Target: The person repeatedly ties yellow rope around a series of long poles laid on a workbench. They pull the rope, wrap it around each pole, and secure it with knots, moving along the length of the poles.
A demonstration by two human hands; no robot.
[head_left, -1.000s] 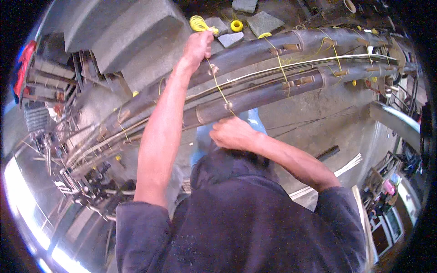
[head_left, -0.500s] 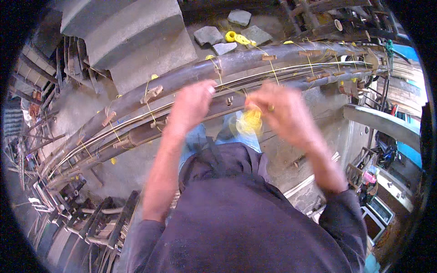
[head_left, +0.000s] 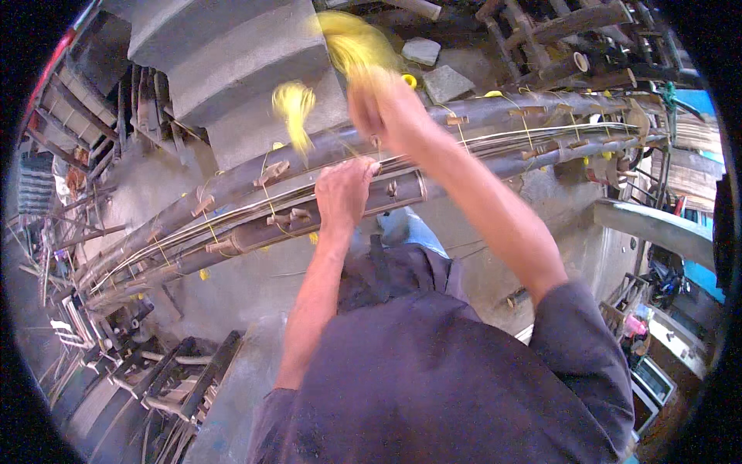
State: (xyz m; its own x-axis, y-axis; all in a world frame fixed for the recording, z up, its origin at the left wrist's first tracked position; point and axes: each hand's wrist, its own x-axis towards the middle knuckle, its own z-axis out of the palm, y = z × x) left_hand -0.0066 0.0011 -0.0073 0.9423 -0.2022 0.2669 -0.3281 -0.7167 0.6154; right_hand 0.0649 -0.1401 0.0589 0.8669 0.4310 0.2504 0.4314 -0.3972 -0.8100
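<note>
Two long dark bamboo poles (head_left: 394,197) curve across the view, with thin pale strips (head_left: 278,199) running between them. Short wooden pegs (head_left: 273,172) and loops of yellow twine tie them at intervals. My left hand (head_left: 342,195) is closed at the strips over the near pole; what its fingers pinch is hidden. Above the far pole, my right hand (head_left: 386,112) is closed and blurred, gripping yellow twine (head_left: 354,45) whose loose mass flares beyond the fingers. A second blurred yellow clump (head_left: 294,110) hangs to the left over the far pole.
Concrete steps (head_left: 239,66) rise beyond the poles. Grey stone blocks (head_left: 448,83) and a yellow roll (head_left: 409,80) lie to their right. Stacked timber (head_left: 182,379) stands at lower left, a pale beam (head_left: 653,228) at right.
My right hand has swung up and left across the far pole, carrying the yellow twine from the near side. My left hand has shifted slightly right and down, onto the strips.
</note>
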